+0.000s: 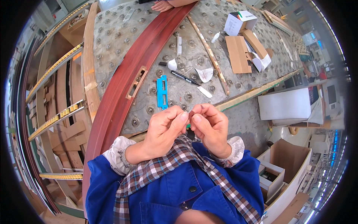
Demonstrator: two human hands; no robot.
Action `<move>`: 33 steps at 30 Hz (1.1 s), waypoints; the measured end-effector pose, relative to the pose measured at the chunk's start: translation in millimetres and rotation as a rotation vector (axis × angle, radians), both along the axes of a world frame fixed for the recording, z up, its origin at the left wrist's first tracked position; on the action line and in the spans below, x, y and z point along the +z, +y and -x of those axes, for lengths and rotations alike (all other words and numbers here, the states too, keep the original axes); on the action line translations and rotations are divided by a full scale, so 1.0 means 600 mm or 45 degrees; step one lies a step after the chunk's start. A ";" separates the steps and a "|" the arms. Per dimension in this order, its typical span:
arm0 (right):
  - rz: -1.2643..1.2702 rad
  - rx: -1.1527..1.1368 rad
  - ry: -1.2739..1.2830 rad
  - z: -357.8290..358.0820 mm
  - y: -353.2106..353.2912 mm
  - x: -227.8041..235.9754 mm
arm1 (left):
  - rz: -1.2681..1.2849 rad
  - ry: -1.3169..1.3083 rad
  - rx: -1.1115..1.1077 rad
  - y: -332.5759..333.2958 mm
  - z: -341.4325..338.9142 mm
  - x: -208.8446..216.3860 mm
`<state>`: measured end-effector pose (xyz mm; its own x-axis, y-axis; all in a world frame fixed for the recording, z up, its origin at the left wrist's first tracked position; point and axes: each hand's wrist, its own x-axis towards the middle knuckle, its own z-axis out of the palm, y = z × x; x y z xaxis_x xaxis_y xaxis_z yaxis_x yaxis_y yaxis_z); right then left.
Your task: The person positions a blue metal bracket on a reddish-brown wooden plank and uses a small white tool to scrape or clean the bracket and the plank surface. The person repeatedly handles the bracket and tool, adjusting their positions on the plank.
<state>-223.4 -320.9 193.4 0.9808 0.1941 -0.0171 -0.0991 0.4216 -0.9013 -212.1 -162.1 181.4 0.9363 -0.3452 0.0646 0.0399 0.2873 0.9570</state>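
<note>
My left hand (164, 130) and my right hand (212, 128) meet in front of my chest, thumbs and fingertips pinched together. Between them is a small, flat reddish-brown piece (191, 113), mostly hidden by the fingers; its exact kind does not show. Just beyond lies a blue template plate (162, 95) with rectangular cutouts. To its left, a long reddish-brown wooden profile (121, 87) runs across the worktable (145, 102), with an oblong slot cut in it. A black marker (184, 77) rests near torn white scraps (204, 75).
Another person's hand (162, 6) rests by the profile's far end. An opened white carton (240, 22), brown cardboard (238, 54) and a narrow wooden strip (209, 52) lie on the ball-studded table. A rack (61, 123) stands left; an open carton (289, 158) sits at lower right.
</note>
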 end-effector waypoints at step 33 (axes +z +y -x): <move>1.689 -0.065 -0.665 -0.166 -0.236 -0.336 | -1.544 -0.425 0.295 -0.158 -0.076 -0.307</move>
